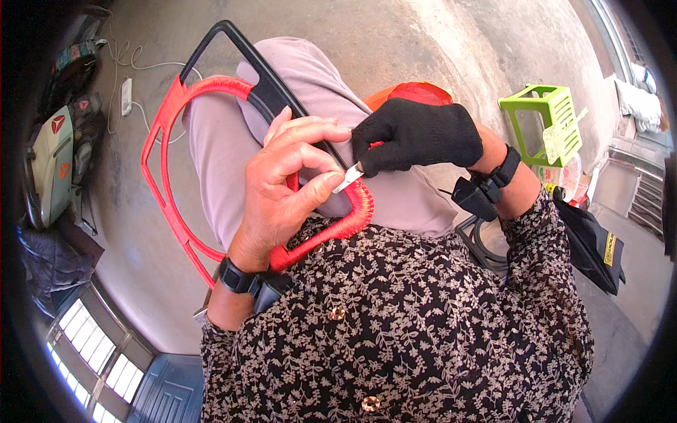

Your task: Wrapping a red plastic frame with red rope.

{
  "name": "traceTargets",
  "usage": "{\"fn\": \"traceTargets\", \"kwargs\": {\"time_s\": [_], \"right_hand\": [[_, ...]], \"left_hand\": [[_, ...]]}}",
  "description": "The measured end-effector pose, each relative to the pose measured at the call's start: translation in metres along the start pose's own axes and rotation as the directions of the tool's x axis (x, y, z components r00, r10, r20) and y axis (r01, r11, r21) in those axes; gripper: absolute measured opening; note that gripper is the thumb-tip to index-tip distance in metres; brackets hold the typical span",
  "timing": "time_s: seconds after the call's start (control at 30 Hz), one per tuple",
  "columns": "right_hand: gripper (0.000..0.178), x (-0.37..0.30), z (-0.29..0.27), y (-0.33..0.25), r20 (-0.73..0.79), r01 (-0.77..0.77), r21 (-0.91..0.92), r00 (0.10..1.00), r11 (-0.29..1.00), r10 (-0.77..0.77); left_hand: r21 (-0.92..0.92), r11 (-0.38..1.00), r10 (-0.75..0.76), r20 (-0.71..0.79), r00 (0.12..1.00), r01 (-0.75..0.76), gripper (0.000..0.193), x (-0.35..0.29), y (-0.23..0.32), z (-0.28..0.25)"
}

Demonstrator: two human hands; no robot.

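Red-and-black frame (172,106) lies slantwise across the lap (303,65), reaching far and left; it looks light and stiff. Its bare black bar (271,88) should give the surest hold, while the glossy red winding (362,204) on the near curve is probably soft and slippery. Beside that curve, the gloved right hand (423,135) closes on one end of a small white piece (348,179); the bare left hand (285,167) pinches it from the left between thumb and finger.
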State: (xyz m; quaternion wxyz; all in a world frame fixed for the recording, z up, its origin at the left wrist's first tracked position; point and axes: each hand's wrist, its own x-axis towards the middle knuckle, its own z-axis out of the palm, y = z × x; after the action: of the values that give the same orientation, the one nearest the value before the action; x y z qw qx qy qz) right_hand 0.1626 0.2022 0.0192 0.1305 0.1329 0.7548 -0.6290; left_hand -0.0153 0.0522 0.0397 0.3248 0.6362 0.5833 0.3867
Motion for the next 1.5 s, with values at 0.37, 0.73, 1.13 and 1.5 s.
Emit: {"fn": "traceTargets", "kwargs": {"time_s": [0.37, 0.73, 1.13, 1.5], "right_hand": [[0.025, -0.025, -0.035, 0.084, -0.528, 0.309, 0.521, 0.849, 0.796, 0.016], [0.05, 0.031, -0.08, 0.164, -0.86, 0.111, 0.252, 0.482, 0.961, 0.169], [0.031, -0.021, 0.016, 0.142, -0.392, 0.278, 0.278, 0.907, 0.919, -0.156], [0.03, 0.013, 0.034, 0.125, -0.364, -0.004, 0.505, 0.906, 0.863, 0.217]], "left_hand": [[-0.408, 0.912, -0.066, -0.059, 0.996, 0.036, 0.009, -0.008, -0.005, -0.008], [-0.445, 0.828, -0.54, -0.468, 0.7, 0.341, 0.014, -0.037, -0.01, -0.008], [-0.964, -0.191, -0.178, 0.217, 0.96, 0.182, 0.02, -0.076, -0.015, -0.054], [-0.976, -0.209, 0.31, -0.003, 0.951, 0.065, 0.012, -0.071, 0.036, -0.134]]}}
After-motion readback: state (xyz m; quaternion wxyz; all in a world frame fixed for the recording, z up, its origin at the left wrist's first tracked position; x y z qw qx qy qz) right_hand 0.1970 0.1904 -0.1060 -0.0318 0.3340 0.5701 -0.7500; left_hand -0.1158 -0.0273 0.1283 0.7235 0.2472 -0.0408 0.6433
